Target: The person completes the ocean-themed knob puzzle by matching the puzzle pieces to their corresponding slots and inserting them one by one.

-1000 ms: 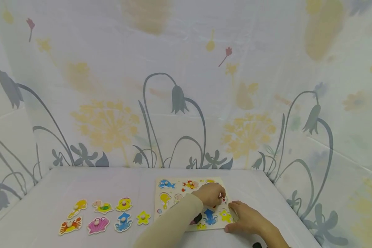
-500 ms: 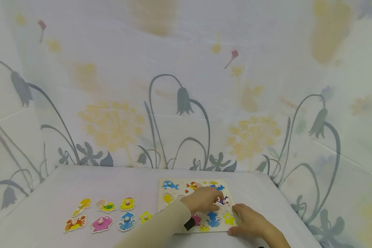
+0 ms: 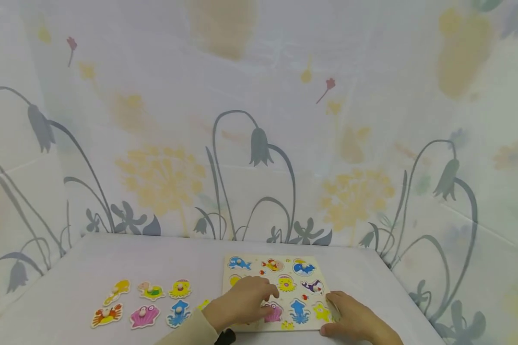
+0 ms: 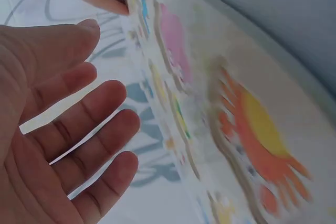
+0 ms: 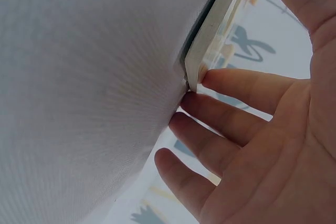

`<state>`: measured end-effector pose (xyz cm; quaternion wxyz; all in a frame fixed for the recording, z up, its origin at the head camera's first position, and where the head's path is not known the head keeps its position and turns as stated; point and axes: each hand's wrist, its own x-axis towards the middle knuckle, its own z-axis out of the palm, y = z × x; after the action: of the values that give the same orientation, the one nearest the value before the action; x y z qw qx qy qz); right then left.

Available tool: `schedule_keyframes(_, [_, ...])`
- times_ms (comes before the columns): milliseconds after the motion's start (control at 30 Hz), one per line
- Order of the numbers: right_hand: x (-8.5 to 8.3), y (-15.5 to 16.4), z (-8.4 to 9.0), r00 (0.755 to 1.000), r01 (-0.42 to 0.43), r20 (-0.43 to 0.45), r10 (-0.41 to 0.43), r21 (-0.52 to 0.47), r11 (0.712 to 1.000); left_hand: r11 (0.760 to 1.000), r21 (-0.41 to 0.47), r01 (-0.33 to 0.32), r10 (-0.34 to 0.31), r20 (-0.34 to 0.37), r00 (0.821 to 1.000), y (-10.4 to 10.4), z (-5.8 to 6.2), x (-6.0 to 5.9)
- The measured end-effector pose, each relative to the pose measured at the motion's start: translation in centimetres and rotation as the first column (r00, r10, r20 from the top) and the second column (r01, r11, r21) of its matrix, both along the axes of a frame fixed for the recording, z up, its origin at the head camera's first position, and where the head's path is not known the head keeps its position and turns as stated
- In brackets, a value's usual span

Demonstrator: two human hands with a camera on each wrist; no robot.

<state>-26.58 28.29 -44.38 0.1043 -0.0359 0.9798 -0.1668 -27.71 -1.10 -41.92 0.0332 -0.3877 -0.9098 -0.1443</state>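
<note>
Relaxed, slightly spread fingers [image 4: 100, 129] of the left hand [image 3: 241, 304] hover over the puzzle board [image 3: 280, 292] on the white table [image 3: 164, 258], holding nothing. The right hand [image 3: 356, 321], fingers straight, touches the board's near right corner [image 5: 202, 74], a contact only the right wrist view shows. Its wrist is cut off in the head view.

The worktop [image 3: 177, 256] lies bare behind the loose puzzle pieces [image 3: 148, 303] and between them and the puzzle board [image 3: 259, 270]. The right hand [image 3: 356, 321] blocks the board's near right corner; the curtain wall [image 3: 259, 143] closes the rear.
</note>
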Motion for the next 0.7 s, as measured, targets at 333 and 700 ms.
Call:
schedule_keyframes(333, [0.5, -0.5, 0.6, 1.0, -0.015, -0.011, 0.015, -0.001, 1.0, 0.993, 0.086, -0.075, 0.072, 0.042, 0.997, -6.6, -0.7, 0.7])
schedule_keyframes(700, [0.4, -0.1, 0.7, 0.999, -0.043, -0.025, 0.042, -0.02, 0.999, 0.96, 0.147, -0.239, 0.242, -0.008, 0.97, -11.4, 0.7, -0.1])
